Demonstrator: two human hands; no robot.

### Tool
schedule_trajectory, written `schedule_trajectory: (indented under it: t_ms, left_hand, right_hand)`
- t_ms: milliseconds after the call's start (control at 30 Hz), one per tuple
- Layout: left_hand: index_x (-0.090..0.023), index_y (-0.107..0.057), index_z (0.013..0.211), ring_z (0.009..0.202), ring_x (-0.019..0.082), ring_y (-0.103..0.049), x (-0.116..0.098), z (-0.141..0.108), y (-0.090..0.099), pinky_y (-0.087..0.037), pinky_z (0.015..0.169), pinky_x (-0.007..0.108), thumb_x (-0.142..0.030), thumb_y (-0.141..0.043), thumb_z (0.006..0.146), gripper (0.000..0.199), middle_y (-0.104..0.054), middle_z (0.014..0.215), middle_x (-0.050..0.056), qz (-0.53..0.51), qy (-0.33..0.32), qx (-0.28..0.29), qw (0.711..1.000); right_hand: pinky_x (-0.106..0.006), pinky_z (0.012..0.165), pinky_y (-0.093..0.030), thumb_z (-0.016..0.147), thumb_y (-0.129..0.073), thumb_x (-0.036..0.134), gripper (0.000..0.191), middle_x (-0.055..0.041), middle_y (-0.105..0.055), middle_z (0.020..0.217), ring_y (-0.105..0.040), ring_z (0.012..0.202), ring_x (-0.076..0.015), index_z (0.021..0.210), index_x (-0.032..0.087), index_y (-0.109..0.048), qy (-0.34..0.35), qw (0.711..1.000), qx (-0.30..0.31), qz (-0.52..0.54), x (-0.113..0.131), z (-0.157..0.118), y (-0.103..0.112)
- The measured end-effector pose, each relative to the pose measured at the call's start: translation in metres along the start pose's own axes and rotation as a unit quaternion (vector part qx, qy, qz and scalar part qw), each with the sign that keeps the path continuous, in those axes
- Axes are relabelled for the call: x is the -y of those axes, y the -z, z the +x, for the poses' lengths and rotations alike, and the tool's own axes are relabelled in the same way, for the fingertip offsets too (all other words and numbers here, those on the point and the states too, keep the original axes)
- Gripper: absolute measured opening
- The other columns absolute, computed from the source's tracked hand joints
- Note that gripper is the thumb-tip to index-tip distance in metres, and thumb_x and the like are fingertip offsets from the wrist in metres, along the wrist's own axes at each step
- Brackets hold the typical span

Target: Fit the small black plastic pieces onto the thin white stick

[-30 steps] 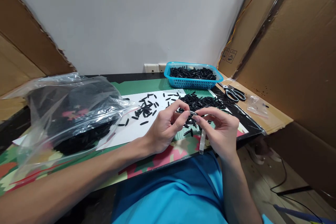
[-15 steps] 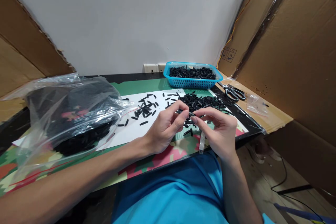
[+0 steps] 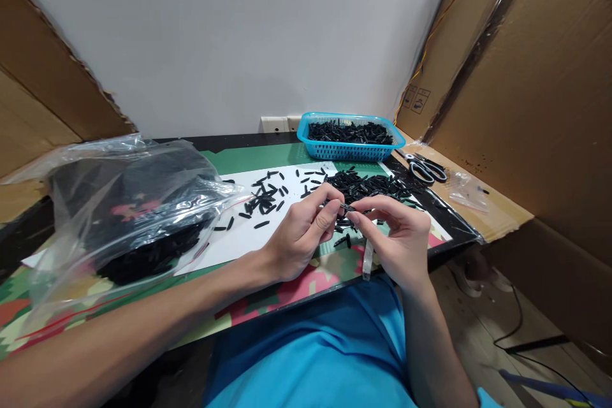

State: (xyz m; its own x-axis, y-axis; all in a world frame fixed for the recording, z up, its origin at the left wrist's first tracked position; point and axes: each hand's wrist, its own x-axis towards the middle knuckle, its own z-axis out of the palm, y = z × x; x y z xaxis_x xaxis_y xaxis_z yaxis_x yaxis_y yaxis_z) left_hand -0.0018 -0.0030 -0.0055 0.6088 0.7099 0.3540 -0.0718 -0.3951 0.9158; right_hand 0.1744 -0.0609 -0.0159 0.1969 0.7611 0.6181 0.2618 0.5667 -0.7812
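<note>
Pinched in both hands' fingers (image 3: 324,217), one small black piece (image 3: 347,208), above the surface's (image 3: 268,154) near edge, mid-frame.

Bare green strip (image 3: 258,154) between 2 obstacles: plastic bag (image 3: 131,194) and blue basket (image 3: 351,152).

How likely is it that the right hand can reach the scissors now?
Probably yes: the scissors lie uncovered beyond the right hand, with no visible barrier between. That hand is pinching a small black piece along with the left hand, though, and may need to let go first.
</note>
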Motion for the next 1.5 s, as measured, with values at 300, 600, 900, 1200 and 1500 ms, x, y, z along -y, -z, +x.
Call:
schedule_trajectory:
  t_ms: [300, 600, 900, 1200, 1500]
  left_hand:
    - [-0.018, -0.053, 0.084, 0.053, 0.006, -0.037, -0.0028, 0.001, 0.0008, -0.03, 0.051, 0.022, -0.043, -0.049, 0.108, 0.034, -0.046, 0.066, -0.006, 0.016, 0.008, -0.005, 1.0]
    - [-0.018, -0.05, 0.079, 0.054, 0.007, -0.039, -0.0014, 0.0028, 0.0009, -0.029, 0.05, 0.023, -0.046, -0.05, 0.106, 0.039, -0.046, 0.066, -0.005, 0.004, 0.025, -0.007, 1.0]
    - [-0.018, -0.05, 0.079, 0.053, 0.008, -0.038, -0.003, 0.0027, 0.0012, -0.029, 0.05, 0.024, -0.047, -0.051, 0.106, 0.039, -0.046, 0.065, -0.005, 0.003, 0.026, -0.006, 1.0]
    - [-0.018, -0.051, 0.079, 0.053, 0.007, -0.038, -0.005, 0.0021, 0.0, -0.029, 0.049, 0.024, -0.046, -0.051, 0.105, 0.038, -0.046, 0.065, -0.005, -0.01, 0.025, -0.011, 1.0]
    - [-0.018, -0.056, 0.088, 0.052, 0.008, -0.035, -0.0036, 0.0019, 0.0005, -0.028, 0.049, 0.024, -0.048, -0.053, 0.104, 0.034, -0.046, 0.064, -0.006, -0.027, 0.028, -0.004, 0.999]
  right_hand:
    - [-0.025, 0.07, -0.058, 0.095, -0.074, 0.023, 0.006, 0.0001, -0.078, 0.086, -0.071, 0.075, -0.0145, 0.092, 0.023, -0.079, -0.014, 1.0, 0.009, -0.002, -0.0004, -0.0009, 0.001]
    - [-0.027, 0.069, -0.058, 0.098, -0.069, 0.027, 0.013, -0.0021, -0.079, 0.086, -0.074, 0.075, -0.0172, 0.092, 0.022, -0.079, -0.029, 0.999, 0.031, -0.003, -0.0009, -0.0001, 0.0011]
    - [-0.027, 0.068, -0.058, 0.098, -0.07, 0.029, 0.013, -0.0024, -0.079, 0.085, -0.075, 0.076, -0.0183, 0.091, 0.022, -0.079, -0.04, 0.999, 0.037, 0.006, -0.0023, -0.0005, 0.0013]
    - [-0.027, 0.067, -0.059, 0.097, -0.07, 0.028, 0.013, -0.0024, -0.079, 0.084, -0.075, 0.075, -0.0179, 0.091, 0.021, -0.079, -0.037, 0.999, 0.034, 0.008, -0.0034, 0.0008, 0.0006]
    - [-0.028, 0.068, -0.06, 0.095, -0.072, 0.029, 0.01, -0.0028, -0.079, 0.086, -0.075, 0.076, -0.0189, 0.092, 0.022, -0.079, -0.038, 0.999, 0.018, 0.005, -0.0045, 0.0006, 0.0003]
